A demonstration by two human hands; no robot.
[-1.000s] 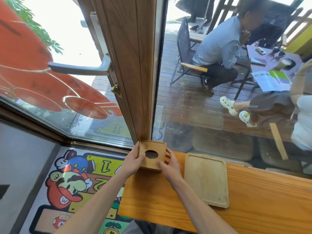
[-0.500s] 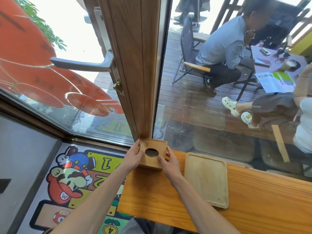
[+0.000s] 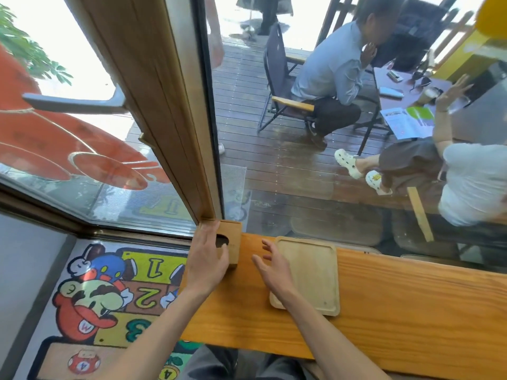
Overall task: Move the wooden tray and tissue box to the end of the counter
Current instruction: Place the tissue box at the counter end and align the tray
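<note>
Floor mat point(image 3: 109, 297) numbered 1, 2, 3, 4; left hand point(image 3: 207, 266) flat over wooden tissue box point(image 3: 233, 242), hole up, at counter point(image 3: 411, 311) end; right hand point(image 3: 274, 270) open, empty; wooden tray point(image 3: 310, 272), long axis toward the window.

the right hand point(image 3: 274, 267) has let go of the tissue box point(image 3: 231, 242) and hangs open beside it; the left hand point(image 3: 207, 259) now lies over its top.
</note>
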